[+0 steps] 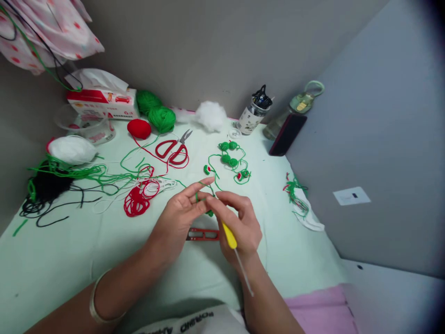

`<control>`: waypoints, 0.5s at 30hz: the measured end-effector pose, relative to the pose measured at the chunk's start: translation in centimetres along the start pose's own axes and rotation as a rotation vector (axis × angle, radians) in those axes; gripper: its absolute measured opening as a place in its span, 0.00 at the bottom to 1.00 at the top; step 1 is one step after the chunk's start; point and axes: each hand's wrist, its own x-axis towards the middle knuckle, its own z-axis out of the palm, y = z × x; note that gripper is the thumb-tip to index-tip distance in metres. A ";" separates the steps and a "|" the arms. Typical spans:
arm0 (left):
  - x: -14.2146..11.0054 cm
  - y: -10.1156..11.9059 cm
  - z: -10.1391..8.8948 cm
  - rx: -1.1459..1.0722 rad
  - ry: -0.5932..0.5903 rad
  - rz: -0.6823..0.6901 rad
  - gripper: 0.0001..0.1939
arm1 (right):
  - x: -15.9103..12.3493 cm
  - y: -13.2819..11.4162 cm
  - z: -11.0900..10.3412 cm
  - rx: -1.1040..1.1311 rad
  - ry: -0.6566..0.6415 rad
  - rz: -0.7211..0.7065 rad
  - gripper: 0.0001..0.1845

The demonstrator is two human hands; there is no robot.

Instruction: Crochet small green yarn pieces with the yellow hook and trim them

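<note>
My right hand (239,222) is closed around a crochet hook (229,235) with a yellow grip, its metal shaft sticking out toward my wrist. Pinched in my left hand (184,208) is a small green crochet piece (210,213), mostly hidden by the fingers, with green yarn looped over them. Both hands meet at the hook's tip. Under them lie red thread snips (204,234). Just beyond the fingers, small green crocheted balls (229,160) with trailing yarn rest on the cloth, and a green piece with red and white (207,170) sits nearer.
Red-handled scissors (179,153), tangled red yarn (136,200) and black yarn (52,181) lie to the left. Behind stand a tissue box (104,104), green yarn balls (162,118), white stuffing (211,116), a pen cup (251,118), and a phone (288,134) leaning on a bottle. Yarn scraps (297,197) lie right.
</note>
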 end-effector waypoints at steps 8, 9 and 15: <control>0.0 0.0 -0.1 0.095 0.066 0.084 0.25 | 0.8 0.4 -0.2 0.342 0.075 0.263 0.13; -0.1 -0.1 0.1 0.088 0.058 0.089 0.27 | 0.6 0.3 -0.1 0.250 0.050 0.196 0.14; 0.0 -0.2 -0.4 -0.026 -0.021 -0.103 0.17 | 0.4 0.8 -0.5 0.280 0.144 0.232 0.13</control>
